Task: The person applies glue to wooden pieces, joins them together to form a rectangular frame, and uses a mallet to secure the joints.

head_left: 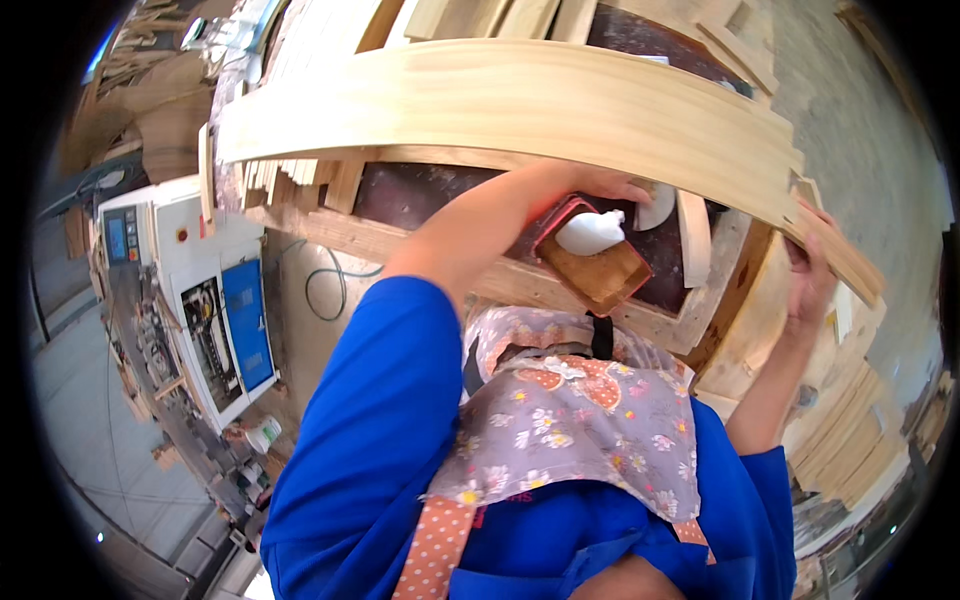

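A long pale wooden board (480, 105) spans the view from left to right, raised over the workbench. My left hand (605, 183) is at its near edge, the fingers partly hidden behind the board and seemingly closed on it. Around the board's right end my right hand (812, 270) is closed, fingers along its edge. Just below my left hand lies a red-rimmed box (600, 280) with a brown inside. A white plastic bottle (590, 233) rests in it. Next to that hand is a pale rounded piece (656, 207) whose kind I cannot make out.
Wooden strips (480, 18) lie beyond the board, and a short strip (693, 240) is on the dark benchtop (415, 190). Stacked planks (840, 430) stand at right. On the left are a white machine cabinet (225, 300) with a blue panel and a hose (340, 285).
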Demonstrator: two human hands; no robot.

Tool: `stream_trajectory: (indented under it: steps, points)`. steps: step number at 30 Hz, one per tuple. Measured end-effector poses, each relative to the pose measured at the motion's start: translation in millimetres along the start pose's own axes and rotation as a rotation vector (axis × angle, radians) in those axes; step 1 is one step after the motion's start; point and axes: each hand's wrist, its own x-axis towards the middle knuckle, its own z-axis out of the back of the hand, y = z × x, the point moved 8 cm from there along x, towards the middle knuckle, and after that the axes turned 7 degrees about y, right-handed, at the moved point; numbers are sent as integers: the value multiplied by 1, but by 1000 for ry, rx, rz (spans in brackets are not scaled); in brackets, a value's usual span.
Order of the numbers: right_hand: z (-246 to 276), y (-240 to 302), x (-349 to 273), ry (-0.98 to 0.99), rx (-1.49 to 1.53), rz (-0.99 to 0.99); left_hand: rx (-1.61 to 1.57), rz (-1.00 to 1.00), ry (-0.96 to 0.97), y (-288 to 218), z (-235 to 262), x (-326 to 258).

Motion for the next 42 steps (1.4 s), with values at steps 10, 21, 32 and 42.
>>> stream_trajectory:
  steps: [10,21,32,42]
  points:
    - [-41,1,-8,72,193,-12,364,486,-441,-8,62,-169]
    - [-49,21,-34,170,450,5,-520,485,-1315,-119,69,-257]
    - [-136,51,-86,518,259,48,-1379,294,-1050,-174,19,-202]
    - [-256,17,-154,594,-30,-256,-1665,347,-1196,-107,-39,-306]
